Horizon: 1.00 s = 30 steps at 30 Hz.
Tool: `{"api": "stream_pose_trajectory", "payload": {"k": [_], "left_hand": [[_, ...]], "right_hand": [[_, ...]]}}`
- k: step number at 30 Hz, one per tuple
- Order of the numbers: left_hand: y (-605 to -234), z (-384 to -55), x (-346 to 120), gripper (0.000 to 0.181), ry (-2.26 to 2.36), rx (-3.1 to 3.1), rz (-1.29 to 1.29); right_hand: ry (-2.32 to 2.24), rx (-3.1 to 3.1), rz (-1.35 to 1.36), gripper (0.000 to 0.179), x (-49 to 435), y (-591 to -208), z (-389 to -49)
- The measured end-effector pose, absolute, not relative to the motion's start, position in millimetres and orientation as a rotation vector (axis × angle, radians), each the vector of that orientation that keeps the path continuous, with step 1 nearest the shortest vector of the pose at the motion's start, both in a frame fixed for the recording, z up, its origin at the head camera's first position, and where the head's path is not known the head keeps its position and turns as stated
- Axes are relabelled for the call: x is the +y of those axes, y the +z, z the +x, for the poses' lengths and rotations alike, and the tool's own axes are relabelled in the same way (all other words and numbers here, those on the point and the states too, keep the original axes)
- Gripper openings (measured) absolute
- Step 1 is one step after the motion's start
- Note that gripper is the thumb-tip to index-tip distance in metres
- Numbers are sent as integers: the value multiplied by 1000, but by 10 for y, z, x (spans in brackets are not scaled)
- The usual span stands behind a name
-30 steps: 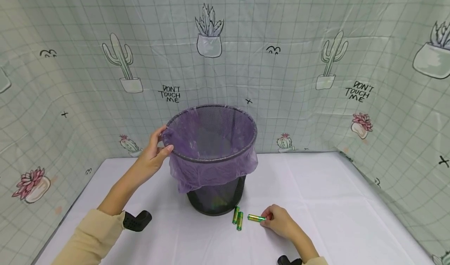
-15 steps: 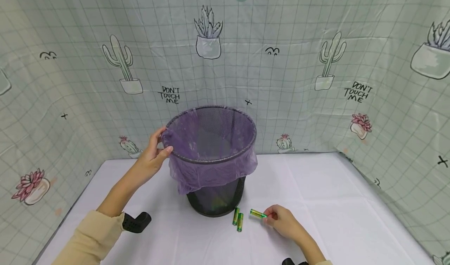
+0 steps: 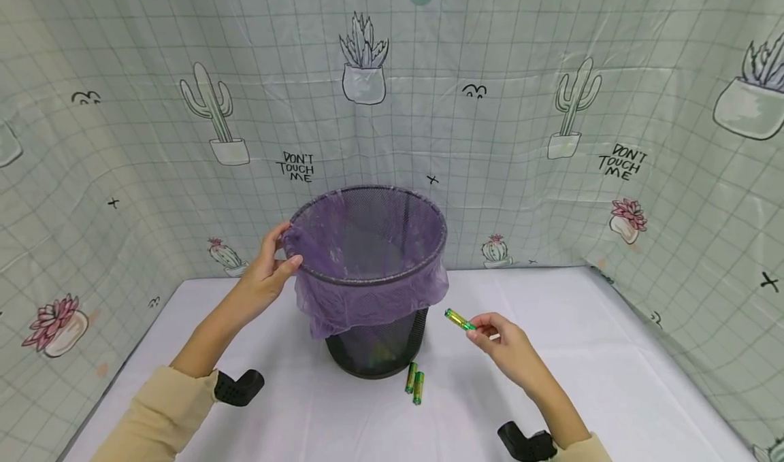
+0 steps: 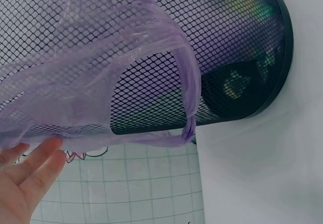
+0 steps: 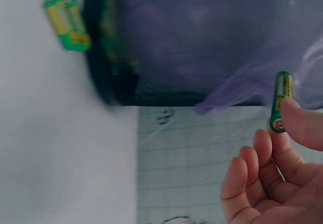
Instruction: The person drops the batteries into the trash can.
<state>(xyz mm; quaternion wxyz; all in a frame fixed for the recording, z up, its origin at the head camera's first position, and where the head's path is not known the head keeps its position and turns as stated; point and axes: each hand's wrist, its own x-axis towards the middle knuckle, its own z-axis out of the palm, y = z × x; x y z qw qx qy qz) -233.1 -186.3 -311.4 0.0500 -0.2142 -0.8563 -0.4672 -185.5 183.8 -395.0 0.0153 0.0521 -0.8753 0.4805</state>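
A black mesh wastebasket (image 3: pixel 375 352) stands on the white tabletop, lined with a purple plastic bag (image 3: pixel 367 307) folded over its rim. My left hand (image 3: pixel 265 277) holds the rim at its left side, thumb on the near side. To the right of the basket and below rim height, my right hand (image 3: pixel 507 350) pinches one end of a green and yellow battery (image 3: pixel 458 320) between thumb and fingers. The right wrist view shows that battery (image 5: pixel 282 95) close up. Two similar batteries, one (image 3: pixel 411 377) beside the other (image 3: pixel 418 388), lie near the basket's base.
Blurred green and yellow shapes (image 4: pixel 247 7) show through the mesh near the basket's bottom. A grid-patterned cloth (image 3: pixel 502 142) with printed cactus drawings hangs behind and at both sides of the white table (image 3: pixel 527 299). A black device (image 3: pixel 239 388) sits at the left wrist.
My right hand has lifted the battery off the table and carried it up and slightly right, towards rim height. The left hand, wastebasket and two lying batteries stay in place.
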Motion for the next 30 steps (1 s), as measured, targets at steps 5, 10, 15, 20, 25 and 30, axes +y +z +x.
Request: {"api": "stream_pose_trajectory", "payload": {"k": [5, 10, 15, 20, 25, 30], "left_hand": [[-3111, -2332, -1866, 65, -1410, -2620, -648], [-3103, -2335, -1867, 65, -1406, -2625, -643], [-3109, -2343, -1865, 65, -1416, -2617, -656], [-3116, -2354, -1865, 66, -1416, -2617, -658], [-3119, -2354, -1872, 66, -1410, -2622, -653], [-3129, -2346, -1872, 65, -1425, -2610, -659]], "right_hand": [[1487, -2623, 190, 30, 1827, -3583, -1897], [1427, -2547, 288, 33, 1761, -3225, -1949], [1329, -2503, 382, 34, 1639, -2935, -2039], [1141, -2514, 485, 27, 1484, -2743, -2193], [969, -2579, 620, 20, 1325, -2635, -2336], [822, -2664, 702, 20, 1208, -2580, -2455]]}}
